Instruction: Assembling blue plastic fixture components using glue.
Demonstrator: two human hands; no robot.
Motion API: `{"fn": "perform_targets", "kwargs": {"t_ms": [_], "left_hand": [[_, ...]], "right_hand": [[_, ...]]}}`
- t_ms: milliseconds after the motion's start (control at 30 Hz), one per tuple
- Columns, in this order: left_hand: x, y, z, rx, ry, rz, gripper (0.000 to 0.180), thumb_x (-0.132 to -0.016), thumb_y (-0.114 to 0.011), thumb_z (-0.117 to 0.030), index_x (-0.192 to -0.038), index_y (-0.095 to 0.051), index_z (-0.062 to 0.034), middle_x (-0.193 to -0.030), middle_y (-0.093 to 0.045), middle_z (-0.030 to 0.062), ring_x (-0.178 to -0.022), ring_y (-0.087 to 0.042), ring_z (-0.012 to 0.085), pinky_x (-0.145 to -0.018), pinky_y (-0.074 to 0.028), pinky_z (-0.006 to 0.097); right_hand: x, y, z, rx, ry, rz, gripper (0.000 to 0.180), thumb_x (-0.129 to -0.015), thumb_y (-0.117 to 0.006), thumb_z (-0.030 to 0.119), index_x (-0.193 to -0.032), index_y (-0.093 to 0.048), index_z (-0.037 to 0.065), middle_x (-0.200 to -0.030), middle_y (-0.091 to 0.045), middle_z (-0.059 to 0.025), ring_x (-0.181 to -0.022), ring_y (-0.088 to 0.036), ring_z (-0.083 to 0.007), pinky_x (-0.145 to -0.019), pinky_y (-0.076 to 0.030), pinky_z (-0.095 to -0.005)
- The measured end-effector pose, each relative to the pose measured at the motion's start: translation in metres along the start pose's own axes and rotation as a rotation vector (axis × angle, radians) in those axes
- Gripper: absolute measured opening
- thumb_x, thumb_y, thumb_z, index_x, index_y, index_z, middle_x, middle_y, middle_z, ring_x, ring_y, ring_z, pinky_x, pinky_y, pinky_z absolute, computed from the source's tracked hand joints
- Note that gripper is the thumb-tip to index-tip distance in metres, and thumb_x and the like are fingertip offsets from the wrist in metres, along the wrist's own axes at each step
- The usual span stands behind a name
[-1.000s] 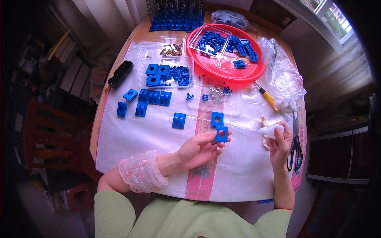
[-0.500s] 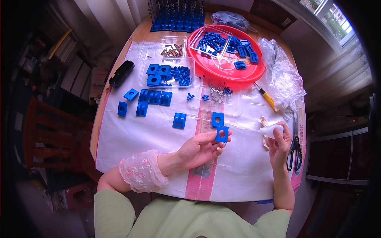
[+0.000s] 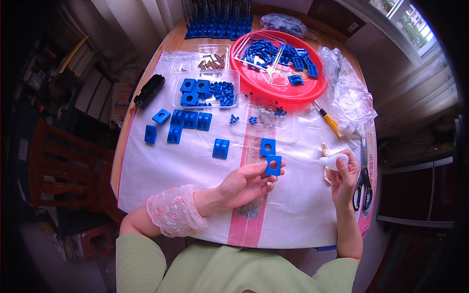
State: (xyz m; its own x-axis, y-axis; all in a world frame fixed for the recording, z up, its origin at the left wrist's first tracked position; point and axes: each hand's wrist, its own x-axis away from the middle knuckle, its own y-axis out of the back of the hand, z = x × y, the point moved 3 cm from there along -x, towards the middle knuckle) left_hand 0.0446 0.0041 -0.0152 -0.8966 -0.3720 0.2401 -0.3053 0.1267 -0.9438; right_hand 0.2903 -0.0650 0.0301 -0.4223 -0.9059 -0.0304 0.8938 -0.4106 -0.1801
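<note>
Between the thumb and fingers of my left hand (image 3: 245,184) is a blue plastic block with a round hole (image 3: 273,165). Just beyond it, a second holed blue block (image 3: 267,147) lies on the white sheet, and the held one overlaps its near edge in the view. To the right, my right hand (image 3: 344,178) grips a small white squeeze bottle (image 3: 334,160), whose long thin nozzle points left toward the blocks. A crumpled beige cloth or glove (image 3: 325,148) lies behind the bottle. Left of the blocks rests a ridged blue piece (image 3: 220,148).
Several blue pieces (image 3: 190,120) lie at left near a black case (image 3: 149,91). Behind are a clear tub (image 3: 235,101) of blue parts, a red basin (image 3: 315,92) and a tray (image 3: 291,137) with nuts. Rightward are a yellow-handled screwdriver (image 3: 330,123), scissors (image 3: 364,184) and crumpled plastic (image 3: 348,97).
</note>
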Motion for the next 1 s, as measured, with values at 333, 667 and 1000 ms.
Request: {"fn": "perform_targets", "kwargs": {"t_ms": [333, 667, 1000], "left_hand": [[0.0007, -0.0010, -0.0005, -0.010, -0.001, -0.010, 0.045, -0.104, -0.046, -0.026, -0.139, -0.042, 0.0019, -0.121, -0.054, 0.0086, -0.096, -0.053, 0.0115, -0.084, -0.049, 0.025], [0.0012, -0.0022, -0.0009, 0.003, -0.002, -0.007, 0.046, -0.104, -0.047, -0.027, -0.140, -0.042, 0.0008, -0.121, -0.055, 0.0078, -0.095, -0.053, 0.0112, -0.084, -0.048, 0.025], [0.0008, -0.0022, -0.0023, 0.055, -0.025, 0.010, 0.046, -0.103, -0.047, -0.027, -0.139, -0.041, 0.0007, -0.122, -0.052, 0.0088, -0.096, -0.050, 0.0119, -0.084, -0.046, 0.025]], "right_hand": [[0.0004, -0.0030, 0.0019, 0.016, 0.017, -0.008, 0.024, -0.093, -0.066, 0.027, -0.090, -0.056, 0.006, -0.063, -0.054, 0.0014, -0.044, -0.033, 0.0004, -0.042, -0.024, -0.0171], [0.0000, -0.0006, 0.0003, -0.040, -0.006, 0.014, 0.018, -0.093, -0.065, 0.021, -0.088, -0.057, 0.006, -0.065, -0.056, 0.0016, -0.047, -0.037, 0.0004, -0.042, -0.022, -0.0170], [-0.0032, 0.0037, 0.0036, -0.055, -0.015, -0.020, 0.023, -0.094, -0.064, 0.027, -0.092, -0.055, 0.006, -0.060, -0.050, 0.0034, -0.042, -0.026, 0.0008, -0.042, -0.022, -0.0182]]}}
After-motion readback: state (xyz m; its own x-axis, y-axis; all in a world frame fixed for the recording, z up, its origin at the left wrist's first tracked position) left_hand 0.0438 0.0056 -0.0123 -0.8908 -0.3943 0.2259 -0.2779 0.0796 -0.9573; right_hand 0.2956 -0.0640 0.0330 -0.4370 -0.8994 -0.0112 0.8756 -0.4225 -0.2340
